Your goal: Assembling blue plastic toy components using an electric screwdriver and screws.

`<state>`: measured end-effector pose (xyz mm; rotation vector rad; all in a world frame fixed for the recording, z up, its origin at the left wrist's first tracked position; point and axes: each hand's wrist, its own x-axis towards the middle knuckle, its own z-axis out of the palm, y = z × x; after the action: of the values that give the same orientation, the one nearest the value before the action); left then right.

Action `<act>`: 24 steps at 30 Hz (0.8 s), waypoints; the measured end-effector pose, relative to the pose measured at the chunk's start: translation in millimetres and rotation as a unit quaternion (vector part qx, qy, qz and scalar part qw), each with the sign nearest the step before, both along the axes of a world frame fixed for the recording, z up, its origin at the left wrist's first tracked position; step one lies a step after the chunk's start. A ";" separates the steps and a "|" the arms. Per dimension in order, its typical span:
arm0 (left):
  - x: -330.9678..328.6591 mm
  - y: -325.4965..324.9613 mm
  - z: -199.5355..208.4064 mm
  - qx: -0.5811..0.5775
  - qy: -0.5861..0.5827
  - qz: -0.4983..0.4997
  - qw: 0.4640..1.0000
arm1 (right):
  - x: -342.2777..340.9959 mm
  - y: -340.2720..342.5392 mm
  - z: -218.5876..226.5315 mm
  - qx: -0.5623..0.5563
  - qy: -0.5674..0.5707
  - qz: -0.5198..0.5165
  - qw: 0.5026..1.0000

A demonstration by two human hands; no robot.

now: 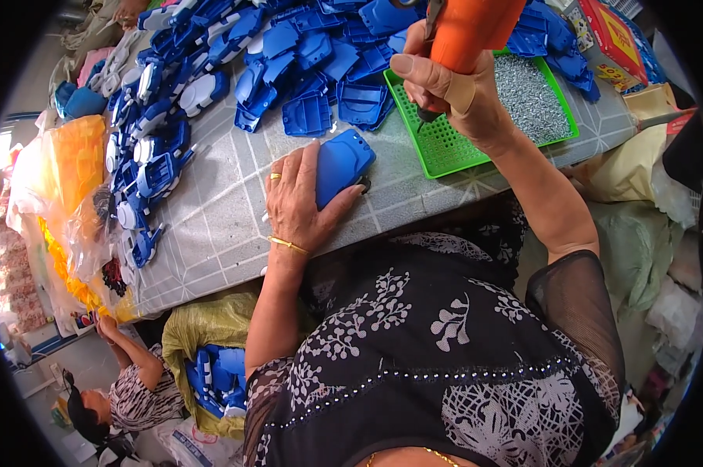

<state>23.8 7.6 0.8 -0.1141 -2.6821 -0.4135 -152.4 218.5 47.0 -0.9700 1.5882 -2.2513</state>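
Observation:
My left hand point(291, 191) grips a blue plastic casing point(340, 167) and steadies it on the table, thumb along its near edge and fingers at its left side. In my right hand point(468, 97) is an orange power screwdriver point(469, 35), its dark tip pointing down over the green tray point(443, 162). The fingers wrap round the tool's body, and a tan plaster covers part of the hand. Small silver screws point(532, 100) fill the tray's right part. The upper end of the screwdriver runs out of the picture.
Loose blue casings point(312, 48) are heaped along the far side. Blue-and-white pieces point(155, 173) lie in a band at the left. A red-and-yellow box point(614, 45) stands far right. Below the table's left end, a sack point(186, 327) holds blue parts; another person point(137, 389) works nearby.

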 end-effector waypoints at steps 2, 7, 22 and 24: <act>0.4 -0.4 -1.0 -0.002 0.000 0.001 1.000 | 0.7 0.8 1.2 0.007 -0.003 -0.002 1.000; -0.8 0.4 -1.5 -0.001 0.001 0.002 1.000 | 3.6 2.5 3.3 0.008 -0.017 -0.010 1.000; 2.1 -1.2 3.2 0.024 0.004 0.004 1.000 | 14.7 -20.6 41.8 -0.135 -0.138 -0.022 0.981; 1.7 -0.4 4.0 0.020 0.010 0.011 1.000 | 13.5 -26.6 37.5 -0.137 -0.076 0.040 0.987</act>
<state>25.5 7.2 4.8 -0.0758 -2.6508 -0.4559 -138.9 191.9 84.5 -0.8807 1.1778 -2.4644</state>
